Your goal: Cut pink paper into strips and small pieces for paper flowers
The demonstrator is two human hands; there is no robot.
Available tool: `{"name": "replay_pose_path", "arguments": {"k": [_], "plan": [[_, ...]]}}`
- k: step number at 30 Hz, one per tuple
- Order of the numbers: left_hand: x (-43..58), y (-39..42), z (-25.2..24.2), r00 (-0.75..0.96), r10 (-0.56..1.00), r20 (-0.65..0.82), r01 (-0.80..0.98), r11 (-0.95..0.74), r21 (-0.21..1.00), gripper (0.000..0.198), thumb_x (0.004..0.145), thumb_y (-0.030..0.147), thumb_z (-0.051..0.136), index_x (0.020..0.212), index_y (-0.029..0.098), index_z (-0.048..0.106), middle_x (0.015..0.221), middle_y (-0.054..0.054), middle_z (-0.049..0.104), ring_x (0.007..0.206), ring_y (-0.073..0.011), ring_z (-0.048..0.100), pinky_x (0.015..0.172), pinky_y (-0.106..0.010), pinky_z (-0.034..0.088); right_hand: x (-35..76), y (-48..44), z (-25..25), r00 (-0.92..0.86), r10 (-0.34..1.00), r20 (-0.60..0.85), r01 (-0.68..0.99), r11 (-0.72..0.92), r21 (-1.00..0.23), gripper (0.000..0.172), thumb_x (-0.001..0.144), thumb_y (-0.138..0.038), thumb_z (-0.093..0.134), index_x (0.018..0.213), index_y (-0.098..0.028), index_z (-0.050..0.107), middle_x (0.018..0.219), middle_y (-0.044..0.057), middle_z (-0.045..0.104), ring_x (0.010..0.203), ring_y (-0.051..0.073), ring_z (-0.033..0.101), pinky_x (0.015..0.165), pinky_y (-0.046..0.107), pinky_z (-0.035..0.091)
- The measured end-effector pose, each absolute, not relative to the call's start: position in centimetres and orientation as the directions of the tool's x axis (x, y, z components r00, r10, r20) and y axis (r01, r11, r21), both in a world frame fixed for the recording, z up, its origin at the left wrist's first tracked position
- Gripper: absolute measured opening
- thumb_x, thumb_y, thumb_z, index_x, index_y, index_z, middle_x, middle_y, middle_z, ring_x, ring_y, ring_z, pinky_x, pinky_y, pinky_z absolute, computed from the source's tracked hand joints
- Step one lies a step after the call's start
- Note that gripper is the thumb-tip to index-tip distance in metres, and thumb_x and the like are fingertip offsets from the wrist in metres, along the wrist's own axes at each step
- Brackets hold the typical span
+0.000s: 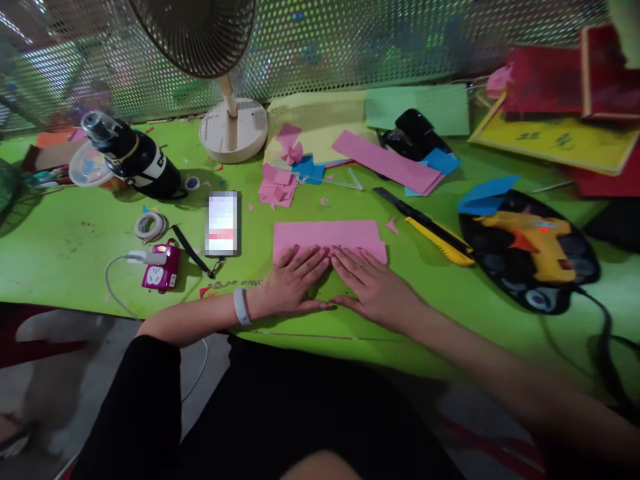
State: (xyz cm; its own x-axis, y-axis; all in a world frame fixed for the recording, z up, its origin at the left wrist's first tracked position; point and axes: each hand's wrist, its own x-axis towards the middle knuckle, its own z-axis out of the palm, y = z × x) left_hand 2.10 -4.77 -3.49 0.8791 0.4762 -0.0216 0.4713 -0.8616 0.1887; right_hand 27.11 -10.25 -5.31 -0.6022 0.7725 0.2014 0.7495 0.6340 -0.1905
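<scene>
Pink paper point(325, 233) lies on green table point(80, 260), layers offset at right. Left hand point(294, 283) and right hand point(373, 287) flat on its near side, fingers extended, grasping nothing. Folding seems partway; remainder can't tell.

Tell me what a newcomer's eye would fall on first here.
Most likely the left hand and right hand, side by side on the pink paper in mid-picture, against the bright green table. Then perhaps the yellow glue gun, its red light glowing, on a dark tray at the right, and the fan at the back, left of centre.
</scene>
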Motion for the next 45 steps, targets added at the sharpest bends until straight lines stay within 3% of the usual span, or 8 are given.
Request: {"name": "replay_pose_path", "arguments": {"k": [9,25,31,35,37,40,42,45], "plan": [[1.9,-4.6,-3.6,0.892,0.440,0.106,0.427,-0.896,0.126,0.094,0.101,0.073,0.031,0.166,0.008,0.012,0.171,-0.015,0.023,0.161,-0.0294,0.015,0.132,-0.049,0.000,26.9,-10.4,-5.6,-0.591,0.760,0.271,0.757,0.639,-0.140,0.091,0.106,-0.058,0.039,0.165,-0.003,-0.002,0.163,0.027,0.031,0.153,0.036,0.034,0.123,0.059,0.033],[2.0,-4.3,-2.9,0.881,0.443,0.164,0.419,-0.893,0.165,0.098,0.100,0.070,0.041,0.167,0.012,-0.002,0.170,-0.019,0.024,0.160,-0.0315,0.019,0.131,-0.052,0.008,26.7,-9.6,-3.9,-0.546,0.783,0.300,0.771,0.609,-0.186,0.079,0.104,-0.061,0.038,0.159,-0.004,0.035,0.159,0.026,0.045,0.149,0.038,0.040,0.121,0.060,0.035],[2.0,-3.9,-2.4,0.821,0.504,0.269,0.466,-0.863,0.196,0.095,0.102,0.062,0.048,0.168,0.017,-0.004,0.174,-0.017,0.009,0.162,-0.0309,0.005,0.132,-0.054,0.003,32.7,-8.0,-0.9,0.036,0.973,0.228,0.849,0.091,-0.520,0.063,0.090,-0.065,0.065,0.133,-0.019,0.063,0.123,0.017,0.068,0.112,0.036,0.067,0.093,0.055,0.057],[2.0,-3.6,-2.6,0.793,0.536,0.291,0.497,-0.844,0.200,0.097,0.099,0.057,0.056,0.168,0.019,-0.001,0.174,-0.016,-0.002,0.162,-0.0328,0.001,0.131,-0.057,0.006,34.5,-7.1,-1.1,-0.096,0.995,-0.006,0.838,0.077,-0.540,0.072,0.073,-0.076,0.075,0.121,-0.022,0.070,0.125,0.015,0.066,0.116,0.038,0.064,0.097,0.057,0.055],[2.0,-3.3,-2.7,0.785,0.535,0.312,0.506,-0.845,0.174,0.092,0.099,0.049,0.060,0.168,0.019,0.006,0.174,-0.017,0.008,0.162,-0.0327,0.006,0.131,-0.057,0.008,34.3,-7.0,-1.3,-0.230,0.972,-0.042,0.838,0.176,-0.517,0.072,0.075,-0.074,0.074,0.127,-0.024,0.070,0.135,0.014,0.063,0.130,0.040,0.056,0.108,0.060,0.047],[1.7,-2.5,-2.4,0.770,0.533,0.352,0.532,-0.840,0.110,0.068,0.099,0.026,0.061,0.161,0.021,0.033,0.161,-0.015,0.045,0.156,-0.0316,0.031,0.131,-0.060,0.009,33.8,-7.2,-1.5,-0.358,0.932,-0.049,0.812,0.285,-0.509,0.078,0.080,-0.068,0.072,0.145,-0.026,0.059,0.149,0.013,0.054,0.143,0.040,0.045,0.116,0.062,0.038],[1.4,-1.8,-2.0,0.776,0.523,0.354,0.527,-0.845,0.092,0.046,0.099,0.017,0.057,0.144,0.023,0.055,0.136,-0.010,0.068,0.140,-0.0286,0.054,0.130,-0.062,0.015,33.5,-7.4,-1.6,-0.429,0.902,-0.047,0.784,0.345,-0.516,0.084,0.079,-0.064,0.075,0.152,-0.028,0.053,0.156,0.012,0.048,0.146,0.039,0.041,0.118,0.062,0.036],[1.1,-0.9,-1.4,0.782,0.511,0.356,0.506,-0.855,0.115,0.023,0.102,0.017,0.052,0.118,0.019,0.069,0.106,-0.006,0.078,0.105,-0.0211,0.072,0.124,-0.057,0.036,32.7,-7.3,-2.3,-0.432,0.902,0.022,0.774,0.383,-0.505,0.069,0.085,-0.058,0.073,0.146,-0.026,0.060,0.153,0.012,0.054,0.141,0.036,0.049,0.119,0.062,0.038]]}}
